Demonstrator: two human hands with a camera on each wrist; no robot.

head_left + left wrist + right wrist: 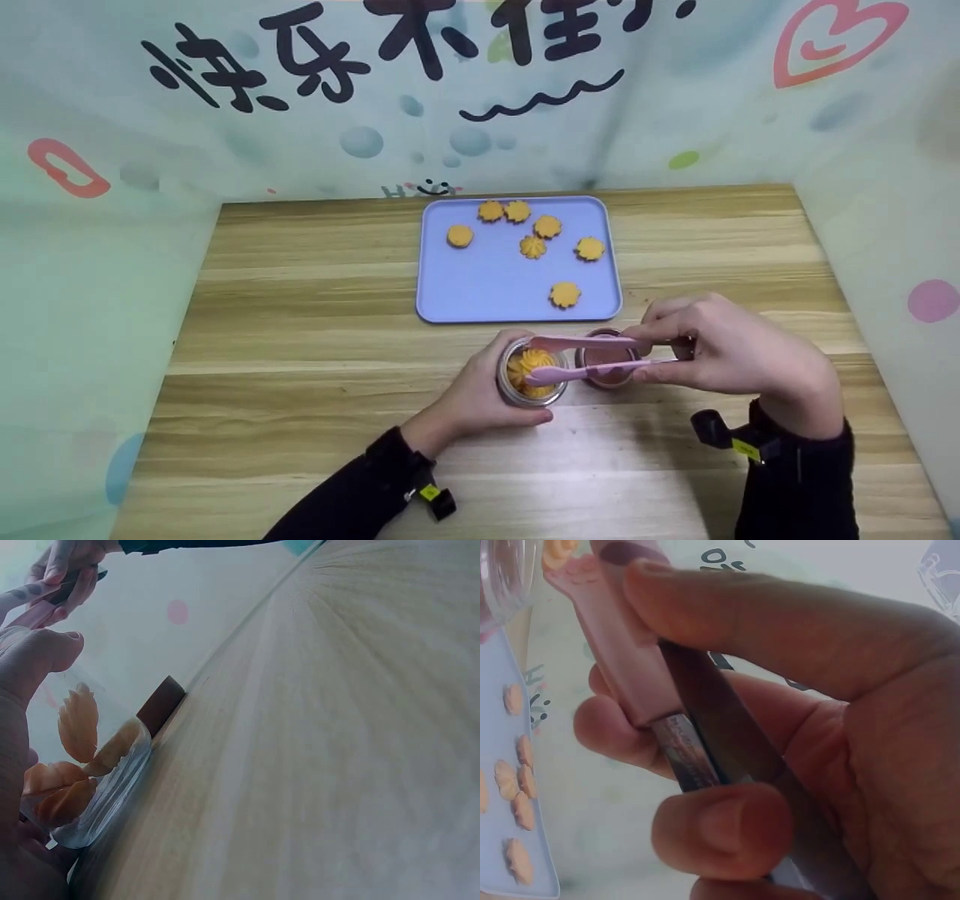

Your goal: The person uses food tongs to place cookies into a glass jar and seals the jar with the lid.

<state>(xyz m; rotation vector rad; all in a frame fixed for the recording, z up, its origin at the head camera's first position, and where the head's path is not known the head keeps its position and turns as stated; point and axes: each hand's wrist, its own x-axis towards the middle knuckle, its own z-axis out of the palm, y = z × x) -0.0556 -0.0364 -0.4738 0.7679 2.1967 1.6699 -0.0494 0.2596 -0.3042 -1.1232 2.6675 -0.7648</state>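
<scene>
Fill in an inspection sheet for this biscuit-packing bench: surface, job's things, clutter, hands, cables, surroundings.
Surface: wooden table, pale planks.
Job's things: clear jar holding orange biscuits; pink tongs with tips over its mouth; blue tray behind with seven biscuits; dark lid right of the jar.
Clutter: nothing seen.
Hands: left hand grips the jar; right hand pinches the tongs.
Cables: nothing seen; a small black wrist unit with a yellow tag on each sleeve.
Surroundings: printed backdrop with black lettering, hearts, bubbles.

Wood-grain counter. Lilac tray lies toward its back edge. Nearer the front: clear jar, and a brown lid just beside it.
</scene>
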